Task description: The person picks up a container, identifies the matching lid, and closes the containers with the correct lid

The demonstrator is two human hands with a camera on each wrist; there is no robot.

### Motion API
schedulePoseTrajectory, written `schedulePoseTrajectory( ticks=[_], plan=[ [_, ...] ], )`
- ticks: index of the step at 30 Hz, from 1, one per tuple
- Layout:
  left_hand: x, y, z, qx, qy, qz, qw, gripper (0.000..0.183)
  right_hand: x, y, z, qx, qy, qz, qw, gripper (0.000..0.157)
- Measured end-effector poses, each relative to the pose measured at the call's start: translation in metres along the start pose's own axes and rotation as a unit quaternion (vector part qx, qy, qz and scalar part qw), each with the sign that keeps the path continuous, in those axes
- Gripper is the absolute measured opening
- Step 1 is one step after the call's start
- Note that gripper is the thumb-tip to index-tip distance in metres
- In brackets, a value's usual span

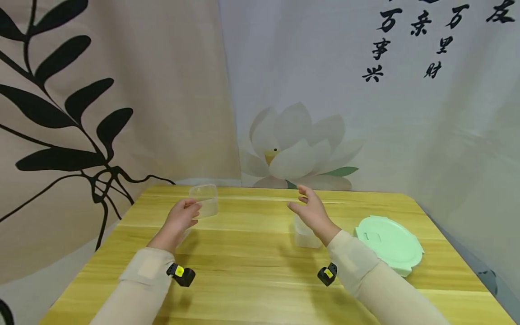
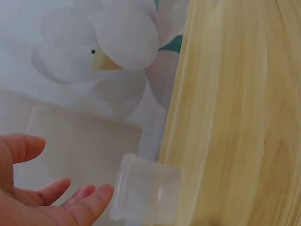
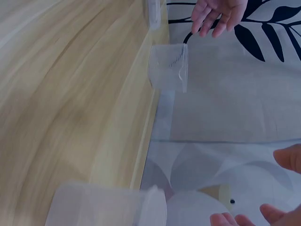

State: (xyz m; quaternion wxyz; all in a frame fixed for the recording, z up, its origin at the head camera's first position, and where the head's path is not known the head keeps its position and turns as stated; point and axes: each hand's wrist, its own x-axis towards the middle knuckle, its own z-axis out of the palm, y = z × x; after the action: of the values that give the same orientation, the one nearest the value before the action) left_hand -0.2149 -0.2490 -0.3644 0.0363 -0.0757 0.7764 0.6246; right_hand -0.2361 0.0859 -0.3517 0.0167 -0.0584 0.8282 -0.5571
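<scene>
My left hand is raised over the left side of the table, fingers loosely spread and holding nothing. Just past its fingertips stands a clear plastic container; the left wrist view shows that container beside the fingers. A flat clear plastic piece, partly cut off, lies near it in the right wrist view. My right hand hovers with thumb and fingers apart, also holding nothing. Below it is a second, frosted plastic container, partly hidden by the hand; the right wrist view catches this frosted container at its bottom edge.
A round mint-green lidded box sits to the right, close to my right sleeve. The wooden table ends at a printed curtain behind it.
</scene>
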Motion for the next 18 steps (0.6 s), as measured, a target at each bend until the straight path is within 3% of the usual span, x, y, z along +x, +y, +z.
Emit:
schedulePoseTrajectory(
  ticks=[6,18],
  plan=[
    [0.007,-0.005,-0.005,-0.005,0.009,-0.012,0.9999,0.060,0.004,-0.004,0.019,0.022,-0.019,0.003,1.000,0.067],
    [0.022,-0.011,-0.018,0.018,0.033,-0.034,0.9987,0.060,0.012,-0.007,0.053,0.059,-0.018,0.014,0.998,0.064]
  ],
)
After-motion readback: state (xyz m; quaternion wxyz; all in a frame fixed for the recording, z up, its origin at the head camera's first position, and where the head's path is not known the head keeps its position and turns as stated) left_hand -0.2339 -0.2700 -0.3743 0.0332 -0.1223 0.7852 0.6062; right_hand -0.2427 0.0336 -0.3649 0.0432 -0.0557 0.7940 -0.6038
